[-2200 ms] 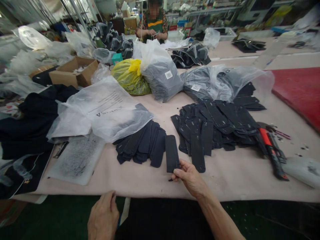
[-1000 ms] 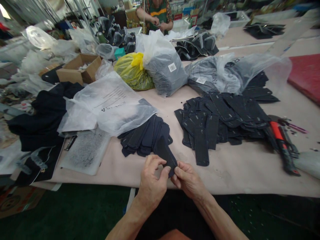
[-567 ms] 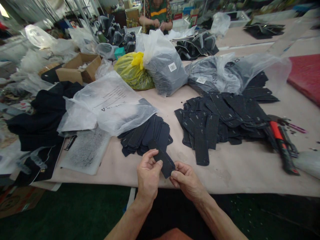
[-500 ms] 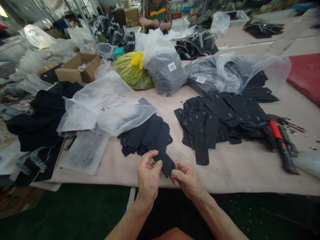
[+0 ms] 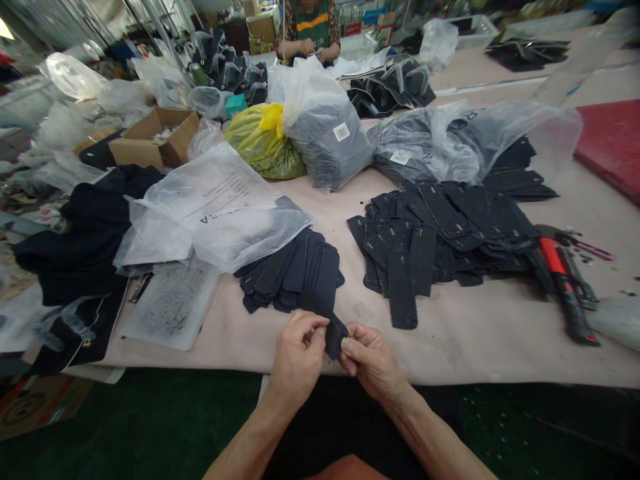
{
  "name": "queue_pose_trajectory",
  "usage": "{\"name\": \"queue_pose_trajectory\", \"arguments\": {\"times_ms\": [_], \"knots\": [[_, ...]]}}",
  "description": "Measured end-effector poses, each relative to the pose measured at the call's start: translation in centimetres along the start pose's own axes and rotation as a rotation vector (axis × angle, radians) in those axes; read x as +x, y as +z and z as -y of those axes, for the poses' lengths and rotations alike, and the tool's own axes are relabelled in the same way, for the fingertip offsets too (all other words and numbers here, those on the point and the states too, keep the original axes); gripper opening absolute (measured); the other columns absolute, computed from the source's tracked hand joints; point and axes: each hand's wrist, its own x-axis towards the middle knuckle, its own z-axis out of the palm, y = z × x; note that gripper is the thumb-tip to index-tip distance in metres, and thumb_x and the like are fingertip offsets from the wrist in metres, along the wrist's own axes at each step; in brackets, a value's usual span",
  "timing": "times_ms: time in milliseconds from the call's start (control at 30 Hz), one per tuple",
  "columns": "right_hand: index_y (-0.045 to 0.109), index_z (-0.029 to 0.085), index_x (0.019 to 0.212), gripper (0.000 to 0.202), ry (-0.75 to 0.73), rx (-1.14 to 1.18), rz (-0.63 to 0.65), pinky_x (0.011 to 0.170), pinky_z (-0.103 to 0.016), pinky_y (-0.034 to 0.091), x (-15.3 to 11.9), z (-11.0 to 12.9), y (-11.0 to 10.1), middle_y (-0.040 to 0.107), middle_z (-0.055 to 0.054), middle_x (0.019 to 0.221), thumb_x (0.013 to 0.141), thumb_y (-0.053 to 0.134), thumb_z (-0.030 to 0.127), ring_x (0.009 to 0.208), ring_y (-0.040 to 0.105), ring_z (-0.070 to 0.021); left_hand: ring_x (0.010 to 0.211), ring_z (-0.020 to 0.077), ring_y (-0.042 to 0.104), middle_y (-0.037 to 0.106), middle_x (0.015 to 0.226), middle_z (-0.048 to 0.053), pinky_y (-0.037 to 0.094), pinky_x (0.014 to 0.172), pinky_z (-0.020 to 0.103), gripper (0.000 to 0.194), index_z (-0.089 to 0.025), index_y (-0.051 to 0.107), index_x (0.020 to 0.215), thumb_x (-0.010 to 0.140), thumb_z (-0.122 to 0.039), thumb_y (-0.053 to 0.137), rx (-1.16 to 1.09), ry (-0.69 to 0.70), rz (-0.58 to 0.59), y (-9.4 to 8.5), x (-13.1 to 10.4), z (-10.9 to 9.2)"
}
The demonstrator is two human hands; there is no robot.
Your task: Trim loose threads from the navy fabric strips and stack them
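Near the table's front edge I hold a dark fabric strip (image 5: 334, 337) between my two hands. The thumb and fingers of my right hand (image 5: 371, 355) pinch its right end. My left hand (image 5: 301, 353) is closed at its near left edge, and the strip looks bent there. Just beyond lies a fanned pile of dark strips (image 5: 313, 263), partly under a clear printed plastic bag (image 5: 225, 207). A larger heap of dark strips (image 5: 450, 227) lies to the right, several showing small pale marks.
A red-handled hammer (image 5: 563, 287) and other tools lie at the right. Farther back are a yellow bag (image 5: 265, 143), filled clear bags (image 5: 325, 133) and a cardboard box (image 5: 155, 137). A speckled pale board (image 5: 173, 303) lies left. A person (image 5: 313, 33) stands across the table.
My left hand has slid a little right and down along the strip, which is now more folded. My right hand has barely moved and keeps its pinch.
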Motion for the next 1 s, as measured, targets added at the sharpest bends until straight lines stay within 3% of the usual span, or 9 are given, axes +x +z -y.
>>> {"name": "queue_pose_trajectory", "arguments": {"times_ms": [100,233,500,733,1000], "knots": [[0.059,0.015,0.068,0.03,-0.012,-0.041,-0.006,0.042,-0.019,0.023,0.0,-0.1,-0.1,0.053,0.004,0.046,0.072,0.078,0.038,0.037,0.038,-0.0042,0.083,0.0153,0.059,0.062,0.086,0.005,0.047,0.075,0.027,0.02,-0.016,0.068,0.088,0.087,-0.01,0.049,0.195,0.225,0.015,-0.5,-0.4,-0.7],[0.061,0.015,0.069,0.029,-0.021,-0.063,-0.033,0.041,-0.018,0.024,0.0,0.0,-0.4,0.053,0.004,0.047,0.072,0.079,0.038,0.037,0.039,-0.0043,0.085,0.0168,0.059,0.062,0.089,0.008,0.048,0.078,0.03,0.02,-0.014,0.067,0.095,0.089,-0.01,0.048,0.295,0.335,0.052,-0.3,-1.0,-0.7],[0.065,0.014,0.069,0.022,-0.081,-0.217,-0.025,0.044,-0.02,0.032,-0.1,-0.2,-1.4,0.058,0.002,0.056,0.075,0.075,0.032,0.042,0.045,-0.0058,0.08,0.0169,0.059,0.063,0.084,0.007,0.049,0.075,0.03,0.019,-0.015,0.068,0.09,0.089,-0.01,0.049,0.366,0.353,0.14,-0.3,-0.6,-0.9],[0.067,0.016,0.07,0.018,-0.09,-0.254,-0.022,0.046,-0.02,0.037,-0.1,0.0,-1.6,0.059,0.002,0.058,0.077,0.073,0.031,0.045,0.046,-0.0067,0.077,0.0137,0.06,0.063,0.081,0.003,0.048,0.072,0.025,0.014,-0.016,0.069,0.084,0.088,-0.012,0.055,0.258,0.223,0.121,-0.3,-0.2,-1.1],[0.065,0.016,0.066,0.02,-0.087,-0.372,-0.043,0.045,-0.022,0.037,-0.2,0.1,-1.4,0.058,0.002,0.057,0.076,0.072,0.032,0.044,0.047,-0.0082,0.078,0.0158,0.06,0.064,0.083,0.006,0.049,0.076,0.028,0.02,-0.016,0.068,0.086,0.089,-0.01,0.049,0.381,0.328,0.183,-0.4,-0.1,-0.8]]}}
